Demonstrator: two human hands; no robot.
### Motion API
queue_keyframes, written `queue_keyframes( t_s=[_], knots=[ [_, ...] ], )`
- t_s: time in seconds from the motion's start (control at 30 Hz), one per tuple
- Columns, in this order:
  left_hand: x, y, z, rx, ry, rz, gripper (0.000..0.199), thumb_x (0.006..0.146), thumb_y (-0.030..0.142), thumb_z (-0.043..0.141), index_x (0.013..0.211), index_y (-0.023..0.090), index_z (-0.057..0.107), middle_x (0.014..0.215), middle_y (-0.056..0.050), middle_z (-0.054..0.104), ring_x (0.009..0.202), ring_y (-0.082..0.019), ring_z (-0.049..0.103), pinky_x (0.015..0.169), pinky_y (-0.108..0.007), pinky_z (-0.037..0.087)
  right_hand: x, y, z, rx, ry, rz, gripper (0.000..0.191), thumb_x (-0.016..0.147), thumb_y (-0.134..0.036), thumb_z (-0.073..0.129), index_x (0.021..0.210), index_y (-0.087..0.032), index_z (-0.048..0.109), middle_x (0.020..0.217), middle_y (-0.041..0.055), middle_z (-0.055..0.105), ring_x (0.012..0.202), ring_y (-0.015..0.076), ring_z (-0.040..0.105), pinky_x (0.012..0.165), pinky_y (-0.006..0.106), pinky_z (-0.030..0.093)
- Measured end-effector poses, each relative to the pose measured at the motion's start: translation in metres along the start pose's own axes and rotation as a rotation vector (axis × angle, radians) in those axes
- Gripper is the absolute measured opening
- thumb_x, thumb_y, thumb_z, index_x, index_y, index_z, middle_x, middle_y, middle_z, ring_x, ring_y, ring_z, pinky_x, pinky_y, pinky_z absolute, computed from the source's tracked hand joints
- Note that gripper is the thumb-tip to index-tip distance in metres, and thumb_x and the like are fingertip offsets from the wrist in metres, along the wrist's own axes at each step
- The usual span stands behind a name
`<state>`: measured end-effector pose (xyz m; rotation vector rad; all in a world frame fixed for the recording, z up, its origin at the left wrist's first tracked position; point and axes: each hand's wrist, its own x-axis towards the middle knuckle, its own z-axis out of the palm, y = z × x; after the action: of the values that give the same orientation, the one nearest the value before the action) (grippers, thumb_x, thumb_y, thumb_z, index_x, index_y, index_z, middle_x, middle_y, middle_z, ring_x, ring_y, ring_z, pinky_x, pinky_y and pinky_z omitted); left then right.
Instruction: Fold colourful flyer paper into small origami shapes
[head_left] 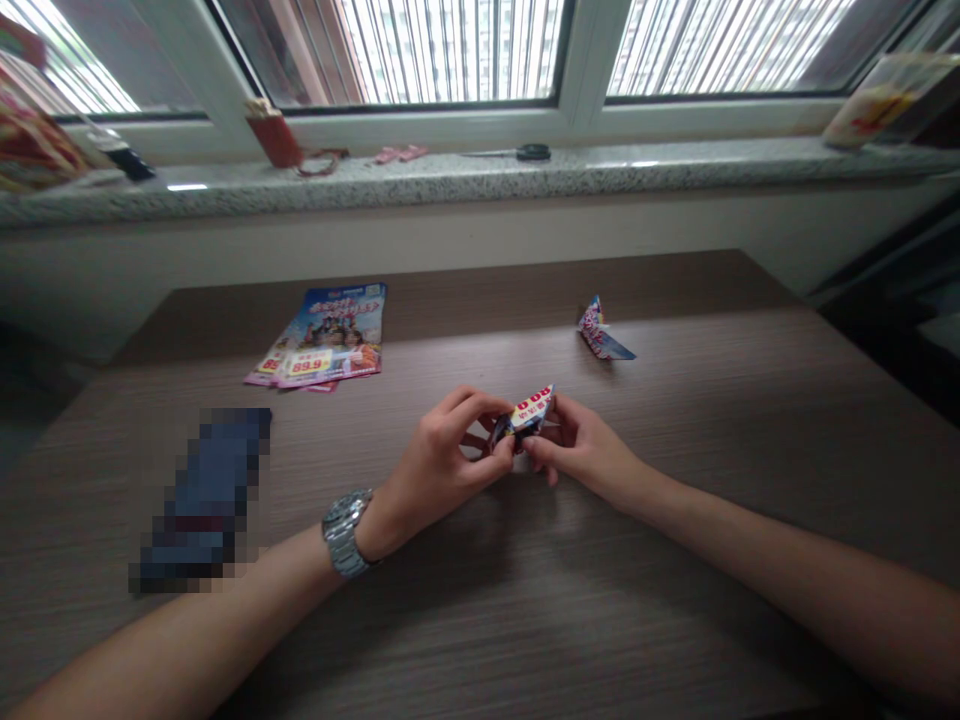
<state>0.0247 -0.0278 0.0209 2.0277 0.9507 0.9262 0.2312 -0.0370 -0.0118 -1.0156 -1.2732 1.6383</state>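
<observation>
Between both hands is a small folded piece of printed paper (534,408), red, yellow and white on its upper face. My left hand (450,450), with a metal watch at the wrist, pinches its left end between thumb and fingers. At the right end, the thumb and fingers of my right hand (581,445) are closed on the same paper. Part of the paper's underside is hidden by the fingers. Farther back on the right, a folded paper figure (600,332) of similar print rests on the table.
A fanned stack of printed flyers (330,335) lies at the back left of the wooden table (465,620). Nearer on the left is a dark, pixelated flat object (206,500). On the stone windowsill (450,180) are a red container (274,137) and a dark-handled tool (531,152).
</observation>
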Motion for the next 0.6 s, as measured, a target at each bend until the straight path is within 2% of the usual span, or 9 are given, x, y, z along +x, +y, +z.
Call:
queue_keyframes(
  t_s=[0.6],
  knots=[
    [0.0008,-0.0006,-0.0024,0.014,0.015,0.018,0.024,0.090,0.017,0.067,0.113,0.019,0.067,0.107,-0.005,0.060,0.091,-0.013,0.065,0.072,-0.020,0.066,-0.0006,-0.0017,-0.0004,-0.015,0.012,-0.002,0.042,0.076,-0.040,0.083,0.103,-0.021,0.057,0.091,0.0007,0.065,0.063,0.0108,0.061,0.042,0.018,0.051]
  ],
)
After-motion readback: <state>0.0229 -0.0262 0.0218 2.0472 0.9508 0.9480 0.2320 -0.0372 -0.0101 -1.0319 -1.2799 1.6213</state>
